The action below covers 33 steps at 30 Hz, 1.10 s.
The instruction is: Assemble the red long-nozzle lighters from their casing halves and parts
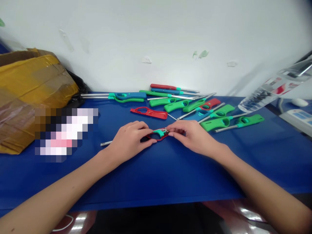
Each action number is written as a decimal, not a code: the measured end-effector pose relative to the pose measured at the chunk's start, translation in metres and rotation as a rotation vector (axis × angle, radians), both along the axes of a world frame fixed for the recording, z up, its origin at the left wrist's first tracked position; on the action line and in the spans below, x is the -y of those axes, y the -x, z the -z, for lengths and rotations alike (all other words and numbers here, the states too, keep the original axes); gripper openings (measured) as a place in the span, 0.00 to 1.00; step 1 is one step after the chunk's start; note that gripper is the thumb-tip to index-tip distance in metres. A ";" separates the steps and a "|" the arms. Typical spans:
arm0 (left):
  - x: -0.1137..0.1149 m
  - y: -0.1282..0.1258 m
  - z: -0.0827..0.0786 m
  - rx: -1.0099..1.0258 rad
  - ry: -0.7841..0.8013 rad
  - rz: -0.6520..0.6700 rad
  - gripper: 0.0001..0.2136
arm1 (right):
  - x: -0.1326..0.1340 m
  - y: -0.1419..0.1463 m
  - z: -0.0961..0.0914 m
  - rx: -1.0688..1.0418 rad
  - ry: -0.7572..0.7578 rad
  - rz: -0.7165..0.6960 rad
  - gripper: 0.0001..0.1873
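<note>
A red lighter body with a teal trigger (158,134) lies on the blue table (156,175) between my hands. My left hand (130,138) has its fingers curled over the lighter's left end, and a thin metal tube (106,143) sticks out to the left of that hand. My right hand (192,136) pinches the right end of the same lighter with its fingertips. Just beyond, a separate red half-shell (149,112) rests flat on the table.
Several long-nosed lighters in green, blue and red (195,105) lie in a heap at the back centre and right. A taped cardboard box (29,94) stands at the left, a plastic bottle (273,89) at the right, a white wall behind.
</note>
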State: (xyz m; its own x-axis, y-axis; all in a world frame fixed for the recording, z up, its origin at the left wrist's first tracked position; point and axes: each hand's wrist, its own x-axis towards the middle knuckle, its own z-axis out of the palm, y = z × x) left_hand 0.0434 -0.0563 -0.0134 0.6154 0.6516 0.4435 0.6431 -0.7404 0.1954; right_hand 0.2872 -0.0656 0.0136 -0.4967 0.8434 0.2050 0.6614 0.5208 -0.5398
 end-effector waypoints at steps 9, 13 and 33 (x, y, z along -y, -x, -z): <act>0.000 -0.007 -0.003 0.074 0.174 -0.134 0.12 | -0.003 -0.002 0.005 0.000 -0.082 -0.014 0.10; -0.002 -0.015 -0.005 0.117 0.278 -0.110 0.12 | -0.002 -0.001 0.006 0.049 -0.122 -0.028 0.12; -0.002 -0.024 0.002 0.199 0.218 -0.034 0.09 | -0.009 -0.006 0.013 -0.004 -0.224 -0.149 0.11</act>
State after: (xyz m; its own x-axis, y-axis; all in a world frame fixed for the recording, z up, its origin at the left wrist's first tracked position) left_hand 0.0672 -0.0542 -0.0158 0.5065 0.7634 0.4009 0.6001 -0.6459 0.4718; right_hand 0.2932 -0.0569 0.0006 -0.6110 0.6945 0.3800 0.5667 0.7188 -0.4027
